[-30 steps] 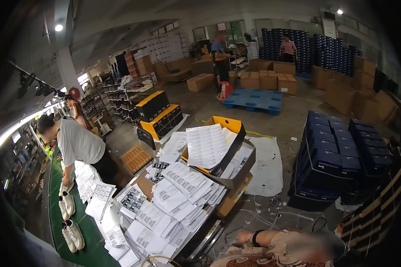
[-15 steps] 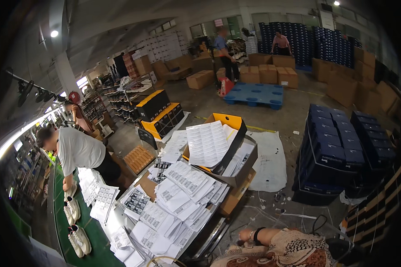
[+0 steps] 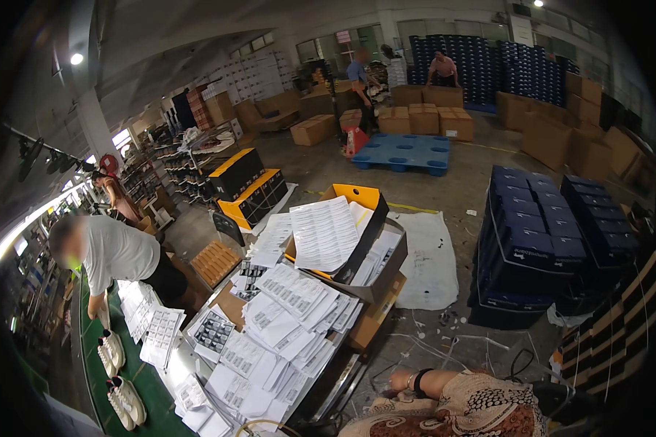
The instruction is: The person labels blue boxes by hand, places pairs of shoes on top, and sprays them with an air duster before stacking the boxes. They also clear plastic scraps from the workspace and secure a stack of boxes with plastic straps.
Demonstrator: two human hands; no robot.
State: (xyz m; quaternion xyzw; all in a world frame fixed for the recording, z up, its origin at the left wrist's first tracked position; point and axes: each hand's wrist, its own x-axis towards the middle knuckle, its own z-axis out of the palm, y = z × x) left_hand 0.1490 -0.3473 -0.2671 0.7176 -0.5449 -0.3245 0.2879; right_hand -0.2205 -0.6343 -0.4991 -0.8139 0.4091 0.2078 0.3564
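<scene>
— Shifted since the earlier view?
— White shoes sit slightly lower on the green belt. My right hand stays low, near the printed paper sheets; whether it grips anything, I cannot tell.

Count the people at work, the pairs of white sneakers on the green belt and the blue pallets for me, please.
co-workers: 4
pairs of white sneakers on the green belt: 2
blue pallet: 1
Total: 7
</scene>
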